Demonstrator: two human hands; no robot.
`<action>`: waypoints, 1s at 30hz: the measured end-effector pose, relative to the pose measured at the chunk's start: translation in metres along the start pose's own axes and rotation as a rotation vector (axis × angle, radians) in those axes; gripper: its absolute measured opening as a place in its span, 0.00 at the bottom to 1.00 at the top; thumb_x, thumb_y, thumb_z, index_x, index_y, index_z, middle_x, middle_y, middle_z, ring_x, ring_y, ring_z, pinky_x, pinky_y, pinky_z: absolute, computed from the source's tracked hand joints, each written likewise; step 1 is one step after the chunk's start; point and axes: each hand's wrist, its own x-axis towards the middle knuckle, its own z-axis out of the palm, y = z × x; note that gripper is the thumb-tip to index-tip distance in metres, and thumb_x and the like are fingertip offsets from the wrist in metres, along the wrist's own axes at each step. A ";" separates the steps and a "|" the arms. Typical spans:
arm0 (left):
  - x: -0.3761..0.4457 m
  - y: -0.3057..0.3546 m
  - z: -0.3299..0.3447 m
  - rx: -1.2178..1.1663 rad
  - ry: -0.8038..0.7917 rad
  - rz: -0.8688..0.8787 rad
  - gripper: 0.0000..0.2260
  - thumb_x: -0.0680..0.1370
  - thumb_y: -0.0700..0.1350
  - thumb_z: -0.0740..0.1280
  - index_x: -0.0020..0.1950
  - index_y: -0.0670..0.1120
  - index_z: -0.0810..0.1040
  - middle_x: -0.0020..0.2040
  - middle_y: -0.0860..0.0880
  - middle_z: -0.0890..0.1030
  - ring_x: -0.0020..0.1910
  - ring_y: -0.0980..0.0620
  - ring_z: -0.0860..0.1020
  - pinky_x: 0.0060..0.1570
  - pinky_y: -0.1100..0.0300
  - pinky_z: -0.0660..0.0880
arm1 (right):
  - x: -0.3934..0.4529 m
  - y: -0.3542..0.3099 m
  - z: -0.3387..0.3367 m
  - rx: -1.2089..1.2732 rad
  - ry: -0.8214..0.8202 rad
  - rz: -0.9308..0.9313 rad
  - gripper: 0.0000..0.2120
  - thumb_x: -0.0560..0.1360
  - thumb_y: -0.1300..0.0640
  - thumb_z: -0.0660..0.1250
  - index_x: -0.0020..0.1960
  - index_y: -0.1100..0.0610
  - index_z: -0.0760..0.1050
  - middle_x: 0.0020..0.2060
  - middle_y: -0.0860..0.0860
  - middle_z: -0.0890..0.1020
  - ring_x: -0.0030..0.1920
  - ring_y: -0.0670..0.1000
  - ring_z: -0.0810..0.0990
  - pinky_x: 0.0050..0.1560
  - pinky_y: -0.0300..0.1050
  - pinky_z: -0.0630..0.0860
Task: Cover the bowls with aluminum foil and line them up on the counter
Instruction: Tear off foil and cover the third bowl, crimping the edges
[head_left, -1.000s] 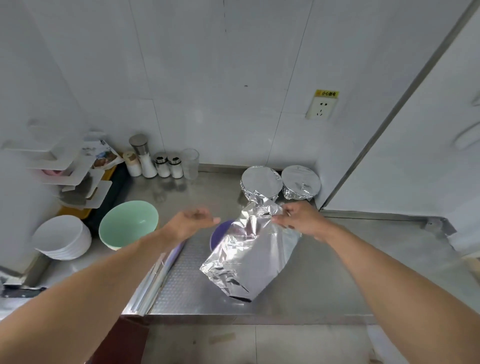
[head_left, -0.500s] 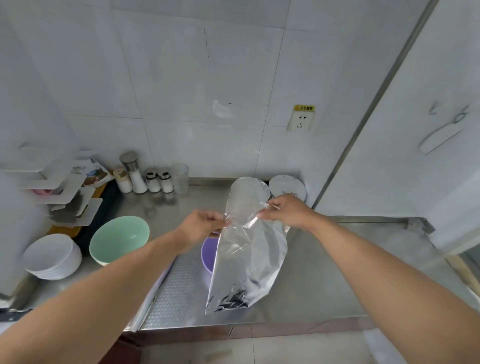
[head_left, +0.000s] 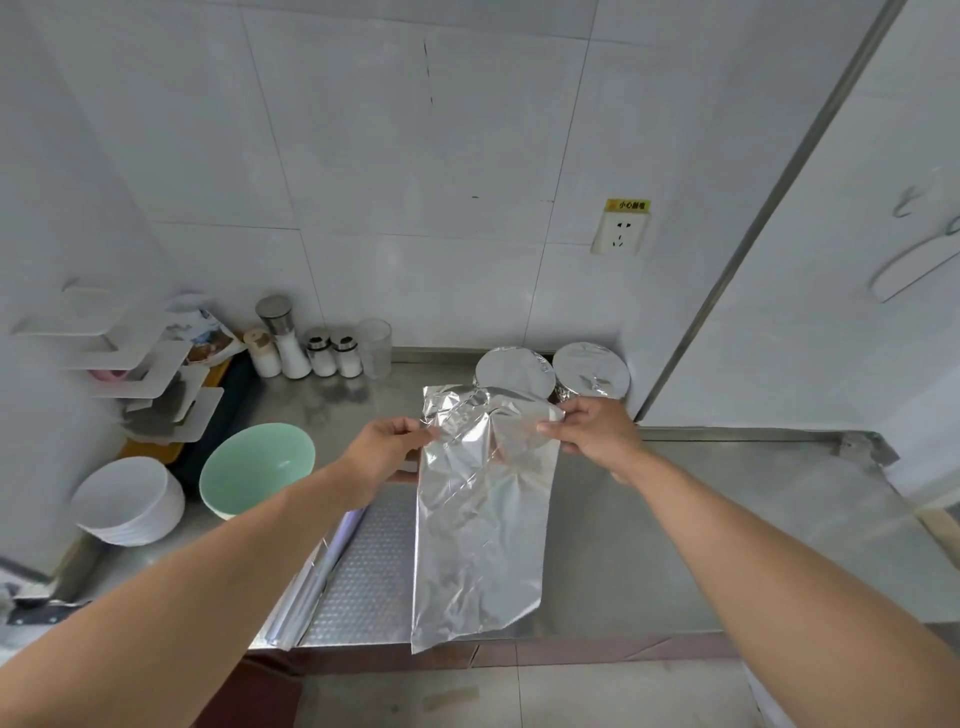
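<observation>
holding a foil sheet up by its top corners, ready to go over the next bowl

left hand (head_left: 382, 449) and right hand (head_left: 597, 434) apart, each pinching a top corner of the foil sheet (head_left: 480, 519), kept taut between them and hanging flat above the tabletop (head_left: 649, 545), probably to spread it open before laying it down. just behind the sheet, against the wall, two foil-covered bowls (head_left: 550, 371) side by side, likely the start of the line. left of the sheet, a green bowl (head_left: 257, 467) bare and open, farther left a stack of white bowls (head_left: 130, 504), all apparently waiting for covers. below the left hand, left of the sheet, what looks like the foil roll (head_left: 306, 587) at the tabletop edge, within reach for the next tear. any bowl directly behind the sheet hidden.
</observation>
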 end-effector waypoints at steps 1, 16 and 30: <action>0.000 0.000 -0.001 0.016 0.005 0.007 0.10 0.78 0.44 0.75 0.41 0.46 0.76 0.37 0.49 0.81 0.32 0.55 0.80 0.40 0.56 0.81 | -0.001 -0.003 0.002 -0.014 0.005 -0.022 0.14 0.69 0.58 0.81 0.50 0.54 0.79 0.43 0.52 0.86 0.41 0.46 0.82 0.40 0.37 0.79; -0.006 -0.004 -0.012 0.033 0.073 0.067 0.12 0.76 0.40 0.76 0.58 0.40 0.80 0.48 0.44 0.82 0.38 0.54 0.83 0.41 0.57 0.82 | -0.024 -0.015 0.025 -0.105 -0.123 -0.195 0.07 0.74 0.52 0.77 0.51 0.51 0.86 0.46 0.46 0.88 0.47 0.43 0.85 0.50 0.38 0.77; -0.048 0.032 -0.006 -0.016 -0.501 0.020 0.43 0.61 0.73 0.77 0.72 0.57 0.71 0.68 0.56 0.80 0.67 0.55 0.79 0.65 0.48 0.76 | -0.039 -0.078 0.082 -0.062 0.099 -0.239 0.11 0.72 0.46 0.71 0.40 0.54 0.80 0.34 0.49 0.85 0.35 0.53 0.84 0.37 0.51 0.82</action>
